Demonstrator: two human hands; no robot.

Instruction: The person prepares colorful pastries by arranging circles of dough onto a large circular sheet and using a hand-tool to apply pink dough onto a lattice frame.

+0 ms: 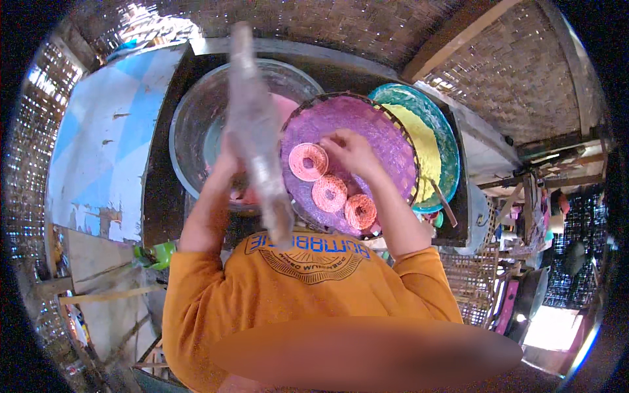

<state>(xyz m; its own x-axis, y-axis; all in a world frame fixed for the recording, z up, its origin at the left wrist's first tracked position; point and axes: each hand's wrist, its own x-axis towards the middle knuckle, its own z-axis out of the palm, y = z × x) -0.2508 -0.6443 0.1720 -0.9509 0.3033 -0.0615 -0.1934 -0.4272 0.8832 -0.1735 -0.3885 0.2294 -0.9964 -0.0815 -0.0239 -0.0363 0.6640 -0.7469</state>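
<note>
My left hand (228, 162) is over the large grey basin (190, 147), closed at a long greyish tool (252, 114) that is smeared by motion and hides most of the fingers. The tool is wide in the middle and narrow at both ends. Over the purple-lined round tray (373, 124), my right hand (350, 154) has its fingers bent together beside a pink ribbed ring (308, 150). Whatever lies between those fingertips is too small to tell. Two more pink rings, a middle one (329, 183) and a near one (360, 203), form a slanting row with it.
Pink dough (283, 108) shows in the grey basin. Behind the tray at right stands a teal basin (452, 141) of yellow powder (419, 137), with a wooden-handled utensil (445, 203) over its rim. A worn blue-and-white panel (111, 144) borders the left side; woven walls surround the table.
</note>
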